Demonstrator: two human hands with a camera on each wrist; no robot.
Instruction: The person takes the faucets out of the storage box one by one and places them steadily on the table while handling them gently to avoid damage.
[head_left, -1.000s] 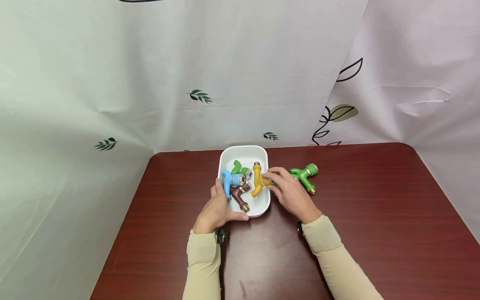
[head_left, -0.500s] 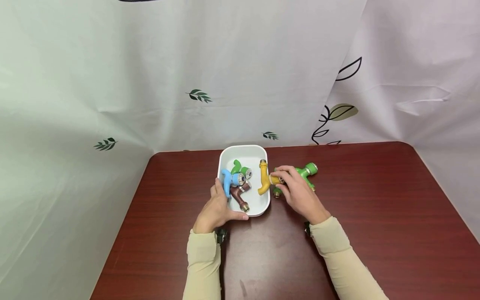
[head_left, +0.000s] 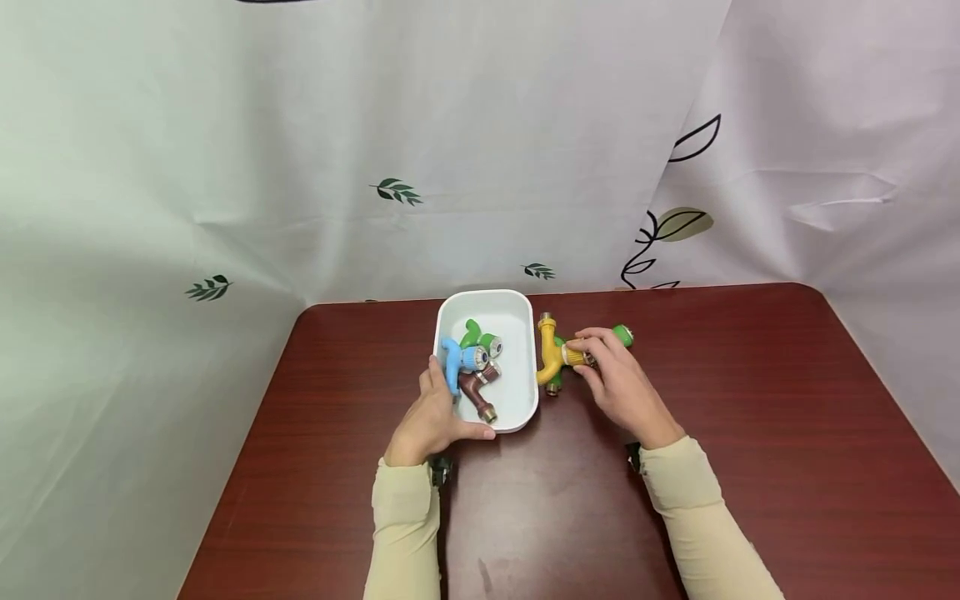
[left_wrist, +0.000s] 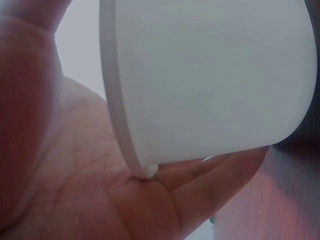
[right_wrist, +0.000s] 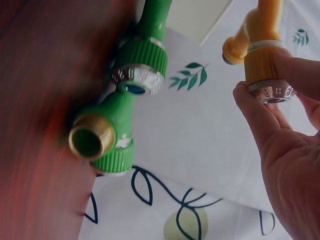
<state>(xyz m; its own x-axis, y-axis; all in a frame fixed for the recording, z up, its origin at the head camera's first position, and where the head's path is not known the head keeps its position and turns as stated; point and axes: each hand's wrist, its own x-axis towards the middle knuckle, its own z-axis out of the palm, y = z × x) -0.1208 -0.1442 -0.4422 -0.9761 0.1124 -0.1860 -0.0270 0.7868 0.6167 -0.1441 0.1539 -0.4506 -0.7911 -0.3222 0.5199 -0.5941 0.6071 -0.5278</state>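
My right hand [head_left: 621, 392] pinches a yellow tap [head_left: 550, 354] by its ribbed knob, just right of the white plastic tub [head_left: 519, 398]. In the right wrist view the yellow tap [right_wrist: 262, 62] is up off the table, thumb and fingers around its knob. My left hand [head_left: 429, 423] grips the tub's near left corner, thumb along the front and fingers along the left side. Inside the tub lie a blue tap [head_left: 453, 367], a brown tap [head_left: 474, 390] and a green tap [head_left: 472, 334].
Two green taps lie on the dark red table [head_left: 750, 433] right of the tub; one green tap [right_wrist: 142, 57] and the other green tap [right_wrist: 115, 120] show in the right wrist view. A pale leaf-printed curtain [head_left: 465, 183] hangs behind the table.
The yellow tap has moved right in my right hand, from over the tub to past its right rim, above the green taps. My left hand and the tub have stayed in place.
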